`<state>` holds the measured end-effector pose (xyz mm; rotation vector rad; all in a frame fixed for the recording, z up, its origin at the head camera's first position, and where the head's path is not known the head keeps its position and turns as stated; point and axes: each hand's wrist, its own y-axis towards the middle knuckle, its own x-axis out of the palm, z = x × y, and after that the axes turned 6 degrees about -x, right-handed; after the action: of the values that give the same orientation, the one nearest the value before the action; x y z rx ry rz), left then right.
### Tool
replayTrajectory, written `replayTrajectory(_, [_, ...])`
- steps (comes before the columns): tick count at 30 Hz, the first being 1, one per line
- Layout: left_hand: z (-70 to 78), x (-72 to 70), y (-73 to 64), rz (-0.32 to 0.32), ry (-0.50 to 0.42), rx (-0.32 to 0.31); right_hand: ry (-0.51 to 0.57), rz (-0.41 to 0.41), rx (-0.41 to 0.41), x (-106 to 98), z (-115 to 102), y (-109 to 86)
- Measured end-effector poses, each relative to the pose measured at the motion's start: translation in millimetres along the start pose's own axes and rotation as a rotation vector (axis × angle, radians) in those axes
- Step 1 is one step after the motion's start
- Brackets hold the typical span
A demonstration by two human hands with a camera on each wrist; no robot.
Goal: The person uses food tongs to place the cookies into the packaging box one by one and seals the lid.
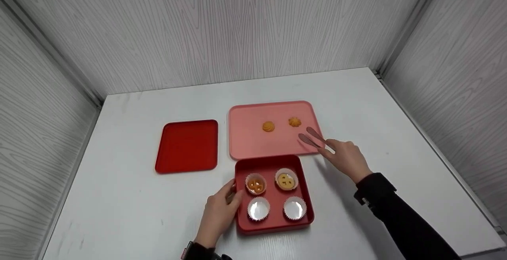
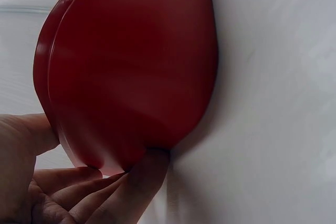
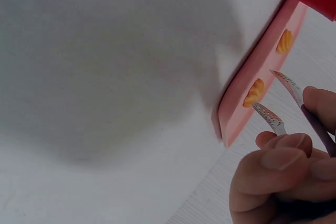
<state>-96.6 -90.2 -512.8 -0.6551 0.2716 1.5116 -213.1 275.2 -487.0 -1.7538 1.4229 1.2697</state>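
My right hand (image 1: 348, 159) holds a pair of small tongs (image 1: 311, 140) over the right end of a pink tray (image 1: 249, 143). The perforated tips stand apart, with nothing between them. Close beyond them on the tray lies a flower-shaped cookie (image 1: 294, 121); a swirled round cookie (image 1: 268, 126) sits to its left. My left hand (image 1: 222, 208) grips the left wall of a deep red box (image 1: 273, 225), thumb at the rim and fingers against the outside. Inside are paper cups: one has a brown pretzel-like cookie (image 1: 256, 186), another a pale yellow cookie (image 1: 286, 181). Two front cups (image 1: 258, 209) are empty.
A flat red tray or lid (image 1: 188, 146) lies on the white table (image 1: 119, 196), left of the pink tray. The box stands right against the pink tray's front edge. Wood-grain panels (image 1: 237, 30) enclose the table at the back and sides.
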Motion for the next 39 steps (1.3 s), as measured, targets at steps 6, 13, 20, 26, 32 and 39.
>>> replayTrajectory(6, [2.1,0.9,1.9,-0.009,0.006,-0.037,-0.025,-0.041,0.025,3,3,5.8])
replayTrajectory(13, [2.0,1.0,2.0,-0.006,0.002,-0.035,-0.028,-0.031,0.007,7,3,11.5])
replayTrajectory(20, [1.2,0.5,2.0,-0.003,0.0,-0.025,-0.056,-0.025,0.009,10,2,20.2])
replayTrajectory(26, [0.8,0.5,1.6,-0.001,-0.004,-0.022,-0.081,-0.03,0.03,11,-1,28.8])
replayTrajectory(32, [-0.4,0.4,0.9,0.007,0.001,-0.002,-0.101,0.013,0.04,13,-3,36.5])
replayTrajectory(39, [-0.9,-1.0,-0.3,0.006,0.0,0.02,-0.127,0.035,0.026,12,-4,44.3])
